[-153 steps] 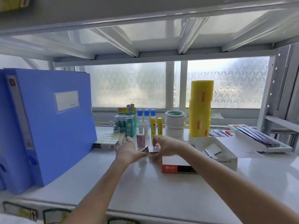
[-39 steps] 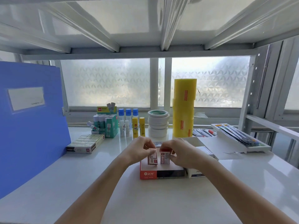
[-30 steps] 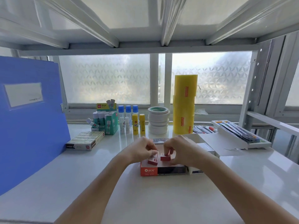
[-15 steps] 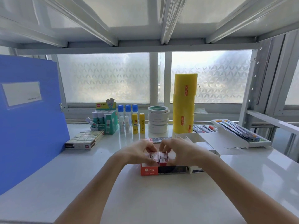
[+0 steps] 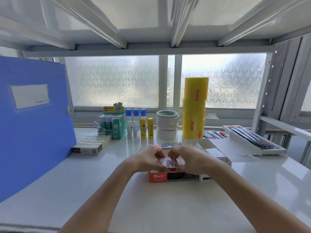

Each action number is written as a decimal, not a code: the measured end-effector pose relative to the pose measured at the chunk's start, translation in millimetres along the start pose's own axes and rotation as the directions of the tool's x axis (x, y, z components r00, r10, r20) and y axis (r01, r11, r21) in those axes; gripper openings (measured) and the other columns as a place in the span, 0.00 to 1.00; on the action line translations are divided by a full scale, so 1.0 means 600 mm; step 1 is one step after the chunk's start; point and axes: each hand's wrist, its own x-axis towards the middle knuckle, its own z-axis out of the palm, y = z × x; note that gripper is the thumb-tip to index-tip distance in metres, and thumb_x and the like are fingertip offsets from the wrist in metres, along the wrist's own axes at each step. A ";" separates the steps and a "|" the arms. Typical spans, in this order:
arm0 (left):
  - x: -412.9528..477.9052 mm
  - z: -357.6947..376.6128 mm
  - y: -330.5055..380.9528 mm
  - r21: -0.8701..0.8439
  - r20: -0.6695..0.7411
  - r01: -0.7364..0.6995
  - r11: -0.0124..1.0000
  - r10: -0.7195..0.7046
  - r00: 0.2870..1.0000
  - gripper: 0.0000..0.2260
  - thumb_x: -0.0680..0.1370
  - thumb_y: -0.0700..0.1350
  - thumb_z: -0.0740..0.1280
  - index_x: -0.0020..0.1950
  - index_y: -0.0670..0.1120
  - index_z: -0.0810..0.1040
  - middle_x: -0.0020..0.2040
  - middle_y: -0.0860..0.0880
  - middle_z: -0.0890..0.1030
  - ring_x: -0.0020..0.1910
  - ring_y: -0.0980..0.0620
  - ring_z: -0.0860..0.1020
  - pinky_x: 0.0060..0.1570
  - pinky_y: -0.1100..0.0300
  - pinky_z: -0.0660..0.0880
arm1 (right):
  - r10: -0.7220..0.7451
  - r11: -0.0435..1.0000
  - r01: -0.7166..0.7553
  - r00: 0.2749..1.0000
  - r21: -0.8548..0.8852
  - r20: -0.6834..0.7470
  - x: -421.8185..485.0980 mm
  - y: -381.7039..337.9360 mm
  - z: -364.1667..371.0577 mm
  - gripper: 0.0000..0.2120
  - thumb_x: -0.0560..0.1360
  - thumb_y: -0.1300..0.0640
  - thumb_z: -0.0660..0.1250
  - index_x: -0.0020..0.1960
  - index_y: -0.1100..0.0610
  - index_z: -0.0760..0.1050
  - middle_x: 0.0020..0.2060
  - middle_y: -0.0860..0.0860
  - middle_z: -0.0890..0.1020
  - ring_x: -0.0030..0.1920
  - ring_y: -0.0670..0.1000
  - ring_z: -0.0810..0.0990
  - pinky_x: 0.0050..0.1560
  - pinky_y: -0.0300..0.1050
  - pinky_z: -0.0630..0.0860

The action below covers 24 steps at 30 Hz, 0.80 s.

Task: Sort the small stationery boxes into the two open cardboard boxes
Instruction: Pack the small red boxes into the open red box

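Note:
Two small red-and-white stationery boxes (image 5: 167, 162) lie side by side, pressed together, just above the orange-and-black cardboard box (image 5: 157, 177) at the middle of the shelf. My left hand (image 5: 146, 160) grips the left small box and my right hand (image 5: 188, 158) grips the right one. My fingers hide most of the cardboard box's opening. To its right stands an open white cardboard box (image 5: 217, 154) with its lid flap folded out; a few small white boxes lie inside it.
A blue file box (image 5: 32, 121) stands at the left. A flat pack of small boxes (image 5: 91, 145), a green glue display (image 5: 114, 122), glue sticks (image 5: 143, 126), stacked tape rolls (image 5: 167, 124), yellow tape rolls (image 5: 195, 108) and a pen tray (image 5: 252, 137) line the back.
Both hands lowered the two small boxes from upright onto the orange box and pushed them together flat, side by side. Since half a second ago they have barely moved.

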 end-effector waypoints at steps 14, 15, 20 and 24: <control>-0.002 0.010 0.006 0.056 0.006 0.033 0.998 -0.034 0.999 0.23 0.70 0.59 0.74 0.60 0.50 0.79 0.56 0.48 0.76 0.57 0.48 0.74 0.60 0.51 0.74 | 0.004 1.000 -0.004 1.000 -0.009 -0.026 0.004 0.003 0.008 0.22 0.74 0.55 0.69 0.67 0.51 0.71 0.63 0.50 0.79 0.63 0.55 0.75 0.62 0.48 0.70; -0.002 0.010 0.006 0.046 0.010 0.027 0.999 -0.028 1.000 0.22 0.70 0.58 0.73 0.61 0.49 0.79 0.56 0.48 0.76 0.56 0.48 0.74 0.60 0.52 0.74 | 0.002 1.000 -0.003 1.000 -0.008 -0.030 0.004 0.003 0.008 0.22 0.74 0.55 0.69 0.67 0.51 0.71 0.63 0.50 0.79 0.63 0.55 0.75 0.62 0.48 0.69; -0.002 0.010 0.008 -0.017 0.030 -0.006 1.000 0.007 1.000 0.20 0.71 0.55 0.74 0.60 0.47 0.81 0.53 0.48 0.80 0.53 0.50 0.77 0.52 0.60 0.75 | -0.020 1.000 0.020 0.999 0.000 -0.043 0.004 0.004 0.009 0.21 0.73 0.56 0.69 0.66 0.52 0.73 0.61 0.50 0.80 0.62 0.54 0.76 0.61 0.47 0.70; -0.003 0.011 0.012 -0.030 0.035 -0.015 0.999 0.016 0.999 0.19 0.72 0.53 0.74 0.60 0.46 0.82 0.54 0.46 0.82 0.53 0.49 0.79 0.54 0.56 0.77 | -0.028 1.000 0.029 0.999 0.012 -0.041 0.006 0.004 0.011 0.20 0.73 0.55 0.69 0.64 0.52 0.74 0.59 0.51 0.81 0.60 0.55 0.77 0.61 0.48 0.71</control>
